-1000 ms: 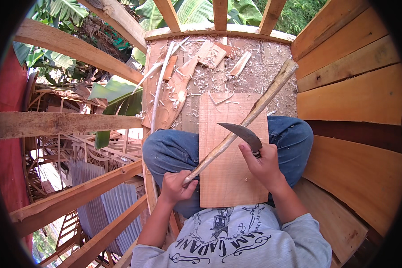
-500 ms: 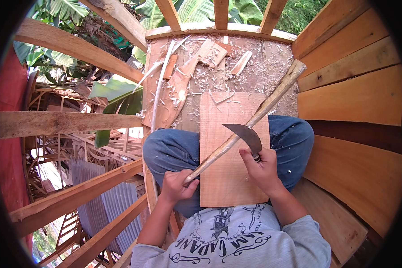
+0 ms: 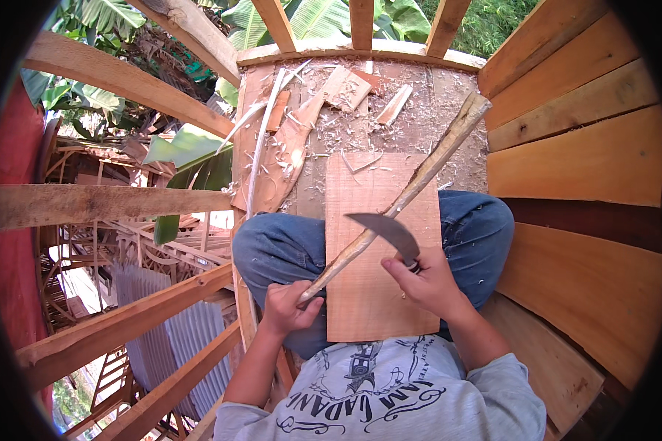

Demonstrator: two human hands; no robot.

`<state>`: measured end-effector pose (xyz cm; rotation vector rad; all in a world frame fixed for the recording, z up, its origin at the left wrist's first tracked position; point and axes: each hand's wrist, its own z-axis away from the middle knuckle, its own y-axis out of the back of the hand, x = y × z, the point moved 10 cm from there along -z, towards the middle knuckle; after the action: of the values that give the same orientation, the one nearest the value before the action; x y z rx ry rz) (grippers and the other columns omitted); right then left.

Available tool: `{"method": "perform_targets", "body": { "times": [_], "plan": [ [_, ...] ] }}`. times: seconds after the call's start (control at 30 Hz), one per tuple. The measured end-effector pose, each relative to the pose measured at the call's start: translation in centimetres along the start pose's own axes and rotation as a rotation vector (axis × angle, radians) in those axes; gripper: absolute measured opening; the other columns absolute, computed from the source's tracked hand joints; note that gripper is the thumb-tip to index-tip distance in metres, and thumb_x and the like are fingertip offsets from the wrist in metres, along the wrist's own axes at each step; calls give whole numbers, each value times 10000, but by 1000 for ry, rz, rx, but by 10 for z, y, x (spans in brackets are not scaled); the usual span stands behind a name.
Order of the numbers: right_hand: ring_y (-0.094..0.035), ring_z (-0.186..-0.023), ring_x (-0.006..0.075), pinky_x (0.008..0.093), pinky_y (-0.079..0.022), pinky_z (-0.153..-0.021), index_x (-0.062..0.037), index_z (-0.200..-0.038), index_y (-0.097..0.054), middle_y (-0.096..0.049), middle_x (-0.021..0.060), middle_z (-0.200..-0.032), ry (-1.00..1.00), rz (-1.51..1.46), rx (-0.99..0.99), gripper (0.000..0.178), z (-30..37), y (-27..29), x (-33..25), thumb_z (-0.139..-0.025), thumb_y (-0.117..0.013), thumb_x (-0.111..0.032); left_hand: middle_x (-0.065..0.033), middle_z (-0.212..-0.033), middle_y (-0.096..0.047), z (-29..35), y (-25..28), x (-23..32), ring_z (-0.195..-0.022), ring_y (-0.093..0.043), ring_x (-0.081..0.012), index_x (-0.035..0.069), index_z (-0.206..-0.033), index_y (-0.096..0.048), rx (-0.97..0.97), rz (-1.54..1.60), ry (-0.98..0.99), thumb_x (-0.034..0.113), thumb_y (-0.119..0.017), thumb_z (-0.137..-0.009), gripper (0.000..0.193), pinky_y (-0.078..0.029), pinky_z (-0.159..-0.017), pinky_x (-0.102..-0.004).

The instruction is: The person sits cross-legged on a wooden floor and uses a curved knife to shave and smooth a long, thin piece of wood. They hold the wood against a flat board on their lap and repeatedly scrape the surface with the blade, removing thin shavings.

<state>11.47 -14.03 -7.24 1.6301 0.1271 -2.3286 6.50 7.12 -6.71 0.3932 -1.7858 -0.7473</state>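
My left hand [image 3: 290, 305] is closed round the near end of a long wooden stick [image 3: 428, 170], which slants up to the right and away from me. Its far end is thicker and rough. In my right hand [image 3: 423, 279] is the handle of a sickle-like curved knife [image 3: 390, 233]; most of the handle is hidden by my fingers. The dark blade crosses over the middle of the stick, its tip pointing left. Whether the edge touches the wood I cannot tell. Beneath both, a flat rectangular wooden board [image 3: 360, 312] rests across my lap between my knees.
Wood shavings and offcuts [image 3: 346, 88] litter the plank floor [image 3: 312, 180] ahead. Long pale strips [image 3: 261, 143] lie at the left edge. Slatted rails [image 3: 110, 202] stand on the left, and a plank wall [image 3: 581, 158] closes the right side. Banana leaves [image 3: 187, 151] hang beyond the rails.
The curved knife has moved left and slightly toward me along the stick, with my right hand. The stick's far end has shifted slightly left. My left hand keeps its grip.
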Motion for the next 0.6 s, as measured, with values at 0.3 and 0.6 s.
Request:
{"method": "perform_targets", "body": {
  "times": [0.3,0.6],
  "plan": [
    [-363,-463,30,252,-282,-416,8,-721,-600,-415,-17,-487,353,126,508,194,12,55,-29,-880,-644,-95,-39,-498,-516,1,-2,-4,-413,-546,-200,42,-810,-618,-23,12,31,157,-719,-715,180,-418,-421,-292],
    [-367,-428,41,250,-263,-402,22,-666,-565,-431,-1,-469,201,208,-251,253,2,-26,-22,-869,-646,-106,-57,-518,-545,0,-2,-3,-431,-565,-212,38,-811,-619,-16,10,30,159,-727,-705,194,-425,-426,-293]
  ]
}}
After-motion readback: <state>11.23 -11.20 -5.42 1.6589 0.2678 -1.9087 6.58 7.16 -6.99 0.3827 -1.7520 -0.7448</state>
